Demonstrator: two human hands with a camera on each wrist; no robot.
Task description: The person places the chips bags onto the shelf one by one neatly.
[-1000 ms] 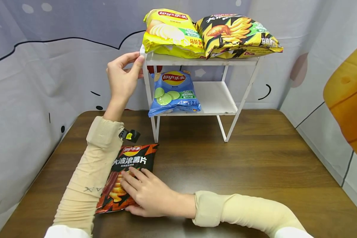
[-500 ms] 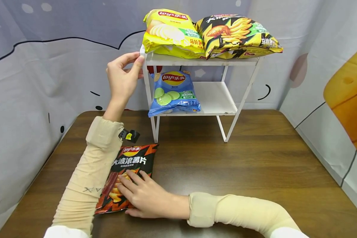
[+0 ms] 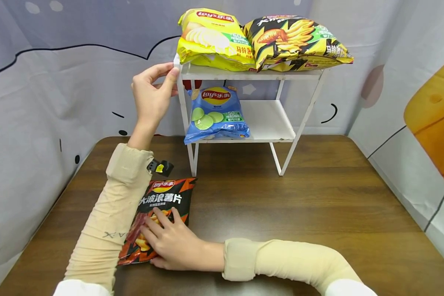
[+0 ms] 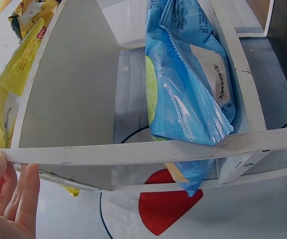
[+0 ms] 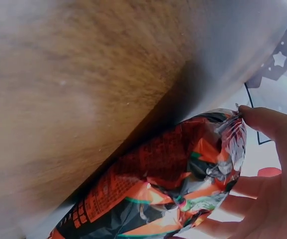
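My left hand pinches the upper left corner of a white two-tier rack between thumb and fingers; in the left wrist view its fingertips meet the rack's frame. My right hand lies with fingers spread and fairly straight across a black and red bag of chips, flat on the table at the left. Seen from the right wrist, the thumb touches the end of that chip bag, with the other fingers along its far face. My left forearm hides part of the bag's left side.
On the rack's top tier sit a yellow chip bag and a black and yellow chip bag. A blue chip bag leans on the lower tier's left half. Patterned curtains surround the brown wooden table.
My right hand and forearm have slid a little to the left over the black and red chip bag. The left hand keeps its hold on the rack's corner.
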